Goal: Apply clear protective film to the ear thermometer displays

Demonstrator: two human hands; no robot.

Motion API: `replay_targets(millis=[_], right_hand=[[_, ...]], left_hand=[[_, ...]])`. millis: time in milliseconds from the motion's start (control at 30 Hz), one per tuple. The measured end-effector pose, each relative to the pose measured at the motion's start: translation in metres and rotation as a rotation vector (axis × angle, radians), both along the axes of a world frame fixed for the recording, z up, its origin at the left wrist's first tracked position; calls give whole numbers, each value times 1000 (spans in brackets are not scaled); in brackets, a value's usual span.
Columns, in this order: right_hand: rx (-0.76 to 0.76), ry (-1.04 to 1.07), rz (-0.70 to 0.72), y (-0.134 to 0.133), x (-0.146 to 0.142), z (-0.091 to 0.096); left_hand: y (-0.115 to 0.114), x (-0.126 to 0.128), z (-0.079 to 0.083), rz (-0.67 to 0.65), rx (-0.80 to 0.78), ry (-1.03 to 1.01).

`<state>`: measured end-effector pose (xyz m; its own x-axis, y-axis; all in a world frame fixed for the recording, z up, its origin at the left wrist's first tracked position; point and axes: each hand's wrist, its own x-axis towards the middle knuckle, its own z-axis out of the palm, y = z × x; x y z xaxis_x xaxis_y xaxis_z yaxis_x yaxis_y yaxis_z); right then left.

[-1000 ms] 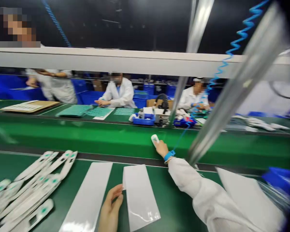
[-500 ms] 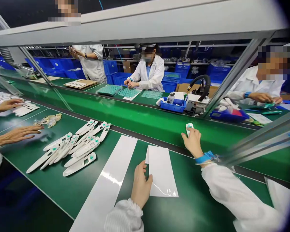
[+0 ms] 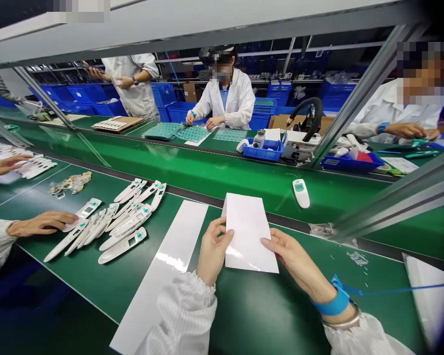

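Note:
Between my two hands is a folded sheet of glossy white paper (image 3: 248,231), tilted a little off the green bench. My left hand (image 3: 215,249) pinches its left edge, thumb on top and fingers behind. On the right edge my right hand (image 3: 290,254) grips it the same way; a blue wrist strap circles that wrist. A white thermometer-like device (image 3: 301,193) with a small display lies on the green conveyor beyond the sheet. To the left of my left hand a long white glossy strip (image 3: 170,261) lies flat on the bench.
Several similar white devices (image 3: 128,222) lie piled at left, where a co-worker's hand (image 3: 46,223) touches one. Tangled yellowish bits (image 3: 72,184) lie behind. A metal post (image 3: 385,202) slants down at right near white sheets (image 3: 425,291). Across the conveyor, co-workers sit by blue trays (image 3: 262,149).
My right hand has let go of the white device on the conveyor and come back to grip the folded sheet. The sheet is raised. The co-worker's hand at left has reached the pile.

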<state>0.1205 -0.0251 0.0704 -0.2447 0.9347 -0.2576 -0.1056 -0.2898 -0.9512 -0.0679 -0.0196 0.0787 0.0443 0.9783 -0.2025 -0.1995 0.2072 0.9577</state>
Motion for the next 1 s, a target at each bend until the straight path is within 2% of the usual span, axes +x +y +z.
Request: replay_targets(millis=[67,167,333,567,767,1000], right_hand=[[3,103,-94,-2,-1,15],[58,122,-189,-4,-1,30],[45,186,-224,-6,0,48],[50,156,-279,-8,1,63],[130,98,-311,-11,4,67],[147,107,-339,-14,2,71]], left_hand=[[-3,1,17,-1,8,-65],[-11,2,38,-58,2,-115],[-23,3,59,-106,8,-148],[-26,6,66,-98,63,-107],[-31,5,71,-104,101,-105],[-34,5,74,-94,118,-89]])
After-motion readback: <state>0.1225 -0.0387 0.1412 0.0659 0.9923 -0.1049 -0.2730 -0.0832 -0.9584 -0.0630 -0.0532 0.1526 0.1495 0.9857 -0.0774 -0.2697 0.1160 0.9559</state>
